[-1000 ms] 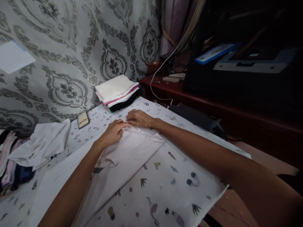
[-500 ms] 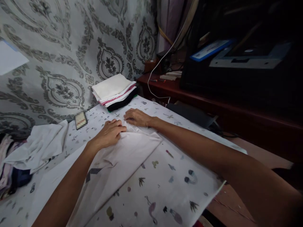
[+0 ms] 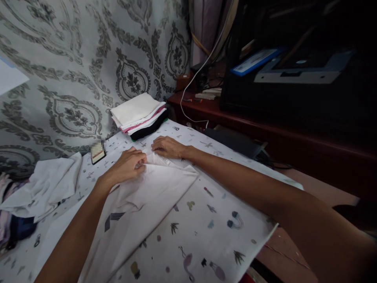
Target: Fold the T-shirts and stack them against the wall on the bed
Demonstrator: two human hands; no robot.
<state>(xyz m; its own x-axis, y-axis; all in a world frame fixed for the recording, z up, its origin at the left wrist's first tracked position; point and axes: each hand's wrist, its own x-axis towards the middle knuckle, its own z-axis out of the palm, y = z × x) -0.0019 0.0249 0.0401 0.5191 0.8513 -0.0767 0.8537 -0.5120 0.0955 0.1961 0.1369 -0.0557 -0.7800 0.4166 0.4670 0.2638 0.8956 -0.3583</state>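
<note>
A white shirt (image 3: 165,184) with a dark striped trim (image 3: 113,220) lies spread and partly folded on a printed cloth (image 3: 218,232). My left hand (image 3: 128,163) has its fingers curled closed on the shirt's far left edge, pinching the fabric. Close by to the right, my right hand (image 3: 168,147) also has bent fingers, which press on the shirt at its far end. Some gathered fabric shows between the two hands. The fingertips of the right hand are partly hidden.
Beyond my hands sits a stack of folded clothes (image 3: 137,112). A phone-like object (image 3: 97,152) lies left of it. Crumpled white clothing (image 3: 53,182) rests on a darker pile at the far left. A red-brown desk (image 3: 212,111) with a white cable (image 3: 188,88) stands at right.
My left hand has shifted slightly left, widening the gap between the hands. The right hand stays at about the same place on the shirt. The whole view has moved a little.
</note>
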